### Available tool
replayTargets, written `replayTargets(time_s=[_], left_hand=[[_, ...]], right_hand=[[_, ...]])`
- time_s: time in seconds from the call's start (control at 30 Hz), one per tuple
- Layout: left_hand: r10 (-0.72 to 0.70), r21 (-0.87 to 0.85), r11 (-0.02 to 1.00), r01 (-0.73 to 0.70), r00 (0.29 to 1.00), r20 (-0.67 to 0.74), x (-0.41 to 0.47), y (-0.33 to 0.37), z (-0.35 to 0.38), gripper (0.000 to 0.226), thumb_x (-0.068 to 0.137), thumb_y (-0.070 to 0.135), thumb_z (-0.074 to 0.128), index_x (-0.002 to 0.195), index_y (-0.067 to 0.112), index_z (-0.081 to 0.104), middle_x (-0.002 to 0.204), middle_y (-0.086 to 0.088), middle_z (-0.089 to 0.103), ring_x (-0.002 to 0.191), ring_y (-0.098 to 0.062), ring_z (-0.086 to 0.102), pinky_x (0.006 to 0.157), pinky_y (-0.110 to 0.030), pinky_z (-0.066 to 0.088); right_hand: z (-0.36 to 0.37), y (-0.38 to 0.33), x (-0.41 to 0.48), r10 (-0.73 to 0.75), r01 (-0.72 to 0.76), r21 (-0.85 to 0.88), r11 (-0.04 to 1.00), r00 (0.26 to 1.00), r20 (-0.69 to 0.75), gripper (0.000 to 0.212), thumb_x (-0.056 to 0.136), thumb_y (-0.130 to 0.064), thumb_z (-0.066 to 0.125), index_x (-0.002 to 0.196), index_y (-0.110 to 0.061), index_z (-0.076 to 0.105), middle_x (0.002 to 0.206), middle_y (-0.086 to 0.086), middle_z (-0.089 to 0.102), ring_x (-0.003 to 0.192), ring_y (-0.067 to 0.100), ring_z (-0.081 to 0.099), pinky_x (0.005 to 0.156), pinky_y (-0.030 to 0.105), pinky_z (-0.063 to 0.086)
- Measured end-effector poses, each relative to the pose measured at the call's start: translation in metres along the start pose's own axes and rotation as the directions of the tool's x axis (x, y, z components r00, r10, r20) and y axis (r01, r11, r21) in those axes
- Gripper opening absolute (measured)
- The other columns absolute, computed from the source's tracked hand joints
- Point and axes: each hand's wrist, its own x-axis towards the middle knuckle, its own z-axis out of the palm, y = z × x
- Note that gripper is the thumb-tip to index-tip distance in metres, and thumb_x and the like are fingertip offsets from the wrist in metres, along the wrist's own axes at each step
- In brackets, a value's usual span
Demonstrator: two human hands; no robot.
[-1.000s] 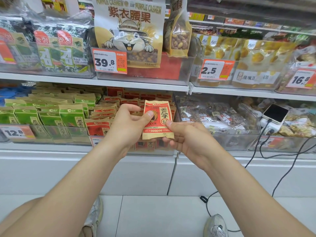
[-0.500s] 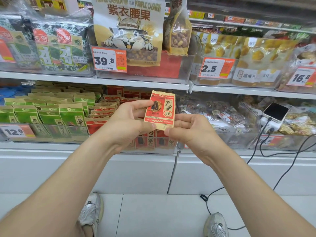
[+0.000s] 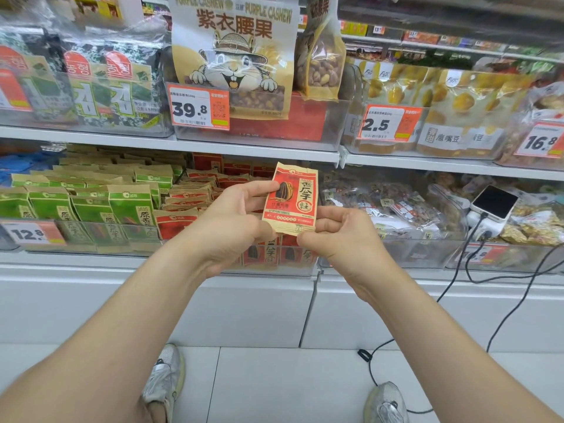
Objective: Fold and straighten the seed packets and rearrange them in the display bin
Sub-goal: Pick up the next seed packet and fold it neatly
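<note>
Pinching the upright seed packet [image 3: 291, 198], left grip [image 3: 232, 222] at its side, right grip [image 3: 340, 241] at its base, we face the display bin [image 3: 305, 265].

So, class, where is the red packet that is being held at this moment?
Head view, centre: the red packet is pinched between the left hand and the right hand, just in front of the bin of matching red packets.

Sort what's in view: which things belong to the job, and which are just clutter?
Job: red seed packet, pinched by left hand and right hand; stacked red packets; display bin.

Lying about: green packets, cashew bag, phone, charging cable.
</note>
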Motion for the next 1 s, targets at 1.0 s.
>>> replayTargets(time_s=[1.0], left_hand=[[-0.084, -0.031, 0.995, 0.093, 0.973, 0.215, -0.013, 0.008, 0.004, 0.017, 0.1, 0.017, 0.058, 0.095, 0.006, 0.07, 0.085, -0.011, 0.064, 0.079, -0.024, 0.066, 0.079, -0.04, 0.062]], right_hand=[[0.006, -0.004, -0.008, -0.079, 0.071, 0.214, 0.974, 0.996, 0.029, 0.04, 0.098, -0.005, 0.075, 0.136, -0.006, 0.063, 0.088, 0.022, 0.08, 0.075, 0.032, 0.081, 0.064, 0.031, 0.065]])
